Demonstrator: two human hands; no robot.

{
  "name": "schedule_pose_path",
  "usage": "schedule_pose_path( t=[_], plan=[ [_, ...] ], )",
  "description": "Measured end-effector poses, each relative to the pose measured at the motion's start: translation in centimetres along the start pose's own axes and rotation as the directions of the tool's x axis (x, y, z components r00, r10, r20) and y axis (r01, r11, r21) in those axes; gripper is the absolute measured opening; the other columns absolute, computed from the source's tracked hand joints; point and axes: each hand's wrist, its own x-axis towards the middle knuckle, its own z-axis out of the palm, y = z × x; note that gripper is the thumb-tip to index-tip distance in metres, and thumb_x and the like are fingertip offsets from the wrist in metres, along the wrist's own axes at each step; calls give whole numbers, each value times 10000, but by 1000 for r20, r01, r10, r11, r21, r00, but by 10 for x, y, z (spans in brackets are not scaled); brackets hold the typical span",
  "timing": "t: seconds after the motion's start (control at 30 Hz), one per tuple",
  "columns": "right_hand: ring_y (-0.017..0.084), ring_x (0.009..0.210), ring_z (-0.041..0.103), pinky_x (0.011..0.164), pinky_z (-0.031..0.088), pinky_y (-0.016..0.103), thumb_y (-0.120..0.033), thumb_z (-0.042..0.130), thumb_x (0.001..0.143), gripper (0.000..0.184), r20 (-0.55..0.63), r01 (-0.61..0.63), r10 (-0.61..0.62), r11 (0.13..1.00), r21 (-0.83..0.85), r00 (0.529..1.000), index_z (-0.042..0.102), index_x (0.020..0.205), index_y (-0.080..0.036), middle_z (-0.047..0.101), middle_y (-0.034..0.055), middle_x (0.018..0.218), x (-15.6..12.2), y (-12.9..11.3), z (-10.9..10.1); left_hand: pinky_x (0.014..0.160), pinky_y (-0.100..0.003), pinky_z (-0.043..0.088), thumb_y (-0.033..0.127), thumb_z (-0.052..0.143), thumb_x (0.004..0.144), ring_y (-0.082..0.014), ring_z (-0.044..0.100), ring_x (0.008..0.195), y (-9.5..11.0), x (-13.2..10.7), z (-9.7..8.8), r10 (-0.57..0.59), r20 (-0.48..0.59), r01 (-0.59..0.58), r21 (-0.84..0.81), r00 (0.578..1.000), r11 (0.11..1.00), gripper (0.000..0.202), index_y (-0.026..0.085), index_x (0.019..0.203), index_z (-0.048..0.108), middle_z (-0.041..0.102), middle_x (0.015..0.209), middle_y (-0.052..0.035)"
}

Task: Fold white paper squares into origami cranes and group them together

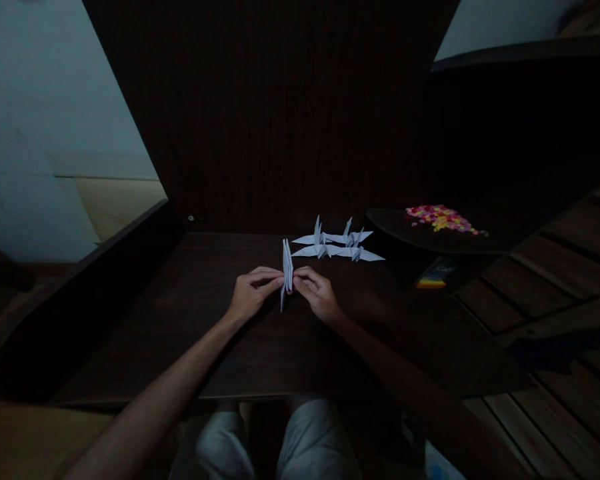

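Observation:
A folded white paper crane [287, 263] is held upright between my two hands, above the dark desk [190, 293]. On its left side my left hand [253, 290] pinches it between thumb and fingers. My right hand [317, 290] pinches the opposite side in the same way. One narrow paper point hangs down below my left fingertips. Several finished-looking white paper cranes [325, 251] with spread wings stand in two rows just beyond my right hand, near the back panel.
A raised dark shelf [390, 227] at the right bears a heap of small pink, red and yellow pieces [443, 219]. Beneath it lies an item with a yellow-orange stripe [431, 283]. A dark side panel [80, 300] bounds the desk at the left.

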Motion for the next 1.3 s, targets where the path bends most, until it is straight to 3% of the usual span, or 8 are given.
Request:
schedule_pose_path(
  t=[0.13,0.27,0.37,0.53,0.73,0.9,1.1,1.3],
  plan=[
    [140,791,553,632,516,256,-409,679,736,231,-36,69,-74,992,-108,997,641,864,-220,517,41,956,0,1,-3,810,-323,475,406,684,731,-219,634,836,-1,0,0,-63,85,65,-23,994,998,256,157,723,742,700,802,-60],
    [111,713,521,571,484,224,-366,697,720,250,-75,24,-34,991,-128,997,597,892,-214,516,24,918,0,4,-4,664,-298,477,499,599,777,-180,606,649,-8,-2,2,-227,93,239,-134,969,962,413,128,627,706,646,609,-28],
    [102,671,519,572,483,229,-350,729,677,361,-100,-6,-3,996,-89,995,540,958,-227,539,8,883,0,5,-3,702,-307,489,429,720,688,-196,630,736,-8,-4,4,-250,167,277,-167,954,946,358,121,871,733,706,780,-56],
    [117,682,554,568,499,237,-337,749,654,511,-119,-9,5,999,-35,993,478,1078,-250,549,-6,839,1,4,-3,759,-335,504,307,767,652,-188,644,790,-8,-4,5,-210,186,254,-255,960,933,674,121,1263,551,704,923,-82],
    [141,665,582,576,530,283,-359,698,712,456,-76,-2,2,1000,-4,997,532,1120,-239,591,9,803,2,3,-5,704,-275,496,293,698,730,-143,614,749,-11,-2,4,-181,115,204,-244,977,948,799,172,1424,322,692,919,-52],
    [123,610,585,570,527,280,-339,710,699,450,-76,-14,15,1000,22,997,573,1111,-216,602,-4,763,3,1,-5,677,-263,488,353,646,773,-154,589,768,-8,-1,3,-166,68,173,-114,984,978,623,179,1344,468,682,1053,-66],
    [128,576,597,565,521,288,-372,730,671,356,-100,-39,42,999,33,994,627,970,-209,632,0,750,5,3,-6,641,-261,477,343,648,781,-138,577,695,-7,0,0,-73,5,73,-33,997,997,444,174,1191,624,679,1051,-71],
    [145,626,613,621,503,288,-351,704,692,200,-114,-78,83,996,47,990,696,813,-193,680,16,737,6,5,-11,724,-300,510,296,669,736,-206,636,856,-5,2,-1,-59,14,60,-43,998,997,196,175,865,756,706,978,-84]
  ],
)
